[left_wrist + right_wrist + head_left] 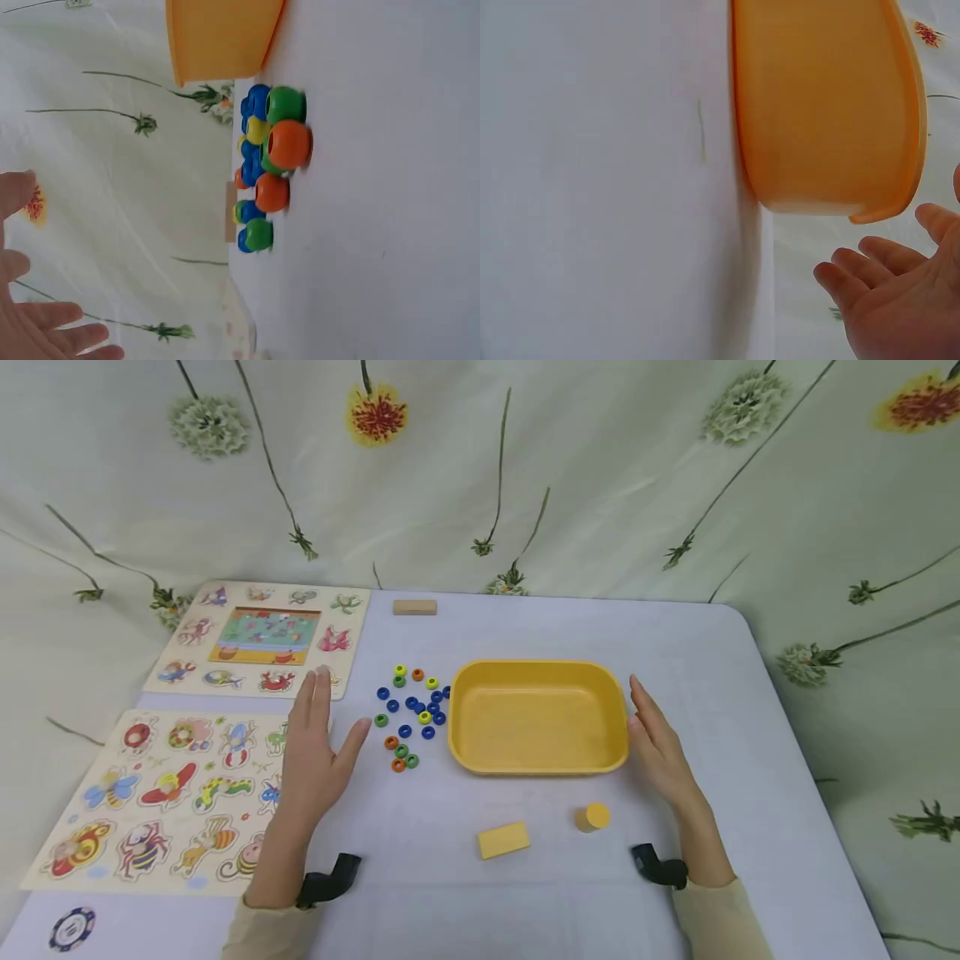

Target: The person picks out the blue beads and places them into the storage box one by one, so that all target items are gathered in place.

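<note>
A yellow plastic tray [538,762] stands near the table's middle, its inside bare. Just past its right end is my right hand [663,752], fingers straight, thumb close to the rim; whether it touches cannot be told. To the left, my left hand [315,777] hovers with fingers straight and thumb spread, over the edge of the insect puzzle board [168,785]. Between that hand and the tray lie several loose beads [405,731] in blue, green, orange and yellow. In the left wrist view the round beads [289,144] sit below the tray's corner. Neither hand holds anything.
A sea-animal puzzle board [337,610] lies at the back left, beside a small wooden block [415,607]. Nearer the front are a yellow rectangular block [503,841] and a yellow cylinder [594,817]. A poker chip [72,929] is at the front left corner.
</note>
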The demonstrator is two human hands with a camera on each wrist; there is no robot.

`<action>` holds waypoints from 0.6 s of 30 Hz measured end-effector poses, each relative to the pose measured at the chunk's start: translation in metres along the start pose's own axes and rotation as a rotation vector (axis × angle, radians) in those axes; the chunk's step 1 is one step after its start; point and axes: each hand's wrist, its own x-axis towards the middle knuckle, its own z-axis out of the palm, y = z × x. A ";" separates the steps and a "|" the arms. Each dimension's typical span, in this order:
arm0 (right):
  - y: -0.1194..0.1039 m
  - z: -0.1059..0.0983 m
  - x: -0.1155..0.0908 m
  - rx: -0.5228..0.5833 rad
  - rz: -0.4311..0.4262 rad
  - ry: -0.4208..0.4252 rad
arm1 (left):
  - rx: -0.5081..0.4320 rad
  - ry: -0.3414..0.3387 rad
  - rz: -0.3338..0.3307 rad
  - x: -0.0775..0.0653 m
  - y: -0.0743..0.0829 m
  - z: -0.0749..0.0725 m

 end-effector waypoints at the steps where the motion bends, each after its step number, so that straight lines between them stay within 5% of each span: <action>1: -0.001 0.002 -0.001 0.041 0.009 -0.010 | -0.088 0.037 -0.001 0.000 0.001 0.002; 6: -0.012 0.007 -0.004 0.196 0.012 -0.006 | -0.530 0.140 -0.076 0.005 0.000 0.027; 9: -0.016 0.010 -0.005 0.247 0.029 0.021 | -0.697 0.174 -0.149 0.013 -0.007 0.046; 18: -0.006 0.019 -0.005 0.292 0.053 0.061 | -0.764 0.166 -0.400 0.032 -0.024 0.076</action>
